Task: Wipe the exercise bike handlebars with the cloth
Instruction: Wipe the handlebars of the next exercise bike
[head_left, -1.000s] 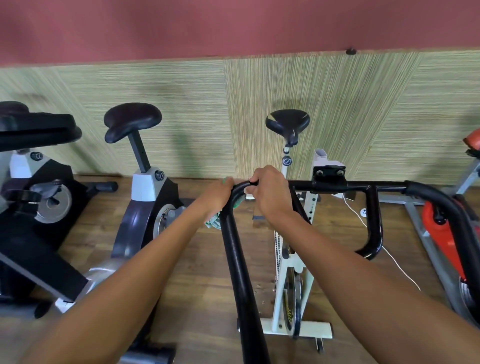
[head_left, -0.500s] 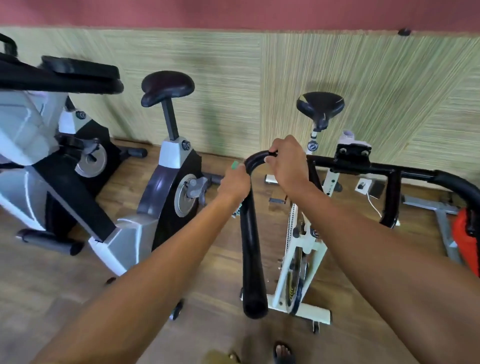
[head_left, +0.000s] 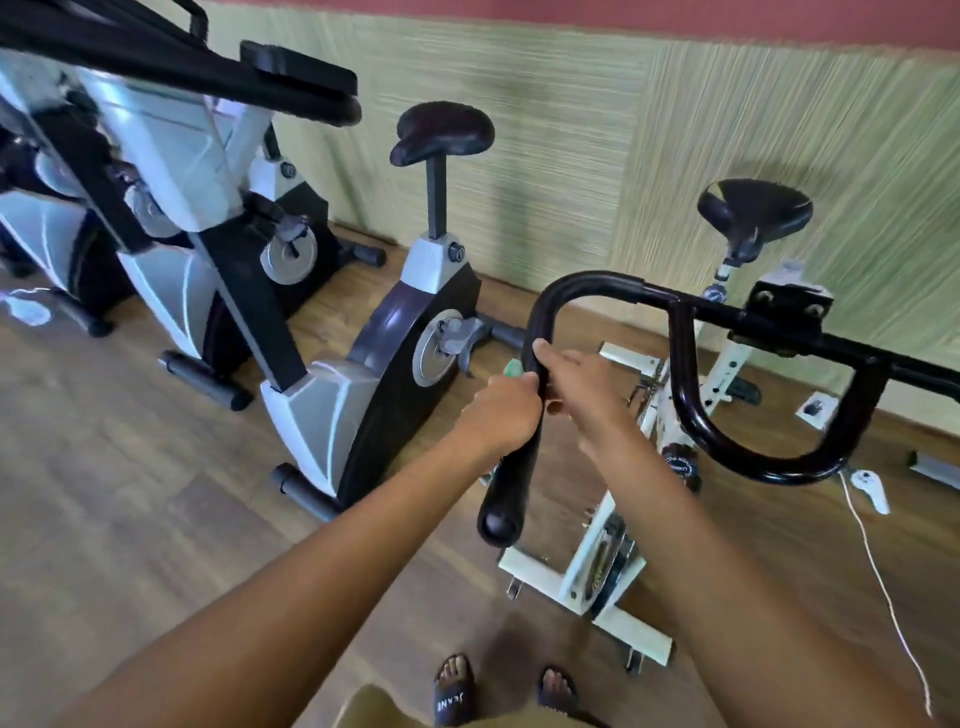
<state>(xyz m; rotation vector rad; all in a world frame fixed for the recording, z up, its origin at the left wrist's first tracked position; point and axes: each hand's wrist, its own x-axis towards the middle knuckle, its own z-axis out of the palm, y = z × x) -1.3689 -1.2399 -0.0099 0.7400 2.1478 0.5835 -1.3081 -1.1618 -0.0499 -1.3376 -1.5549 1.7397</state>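
Head view: two bare forearms reach forward and meet on the left horn of the black handlebars. The left grip is clenched round the tube, knuckles up, grasping the cloth against it. Only one green sliver of the cloth shows, just above this grip's fingers. The right grip sits just beside it on the tube's other side, fingers hooked over the tube and thumb underneath, grasping the bar. Two saddles stand beyond the grips: the grey bike saddle up to their left, the white bike saddle up to their right. Two sandals show on the floor below the grips. One white cable trails well to their right.
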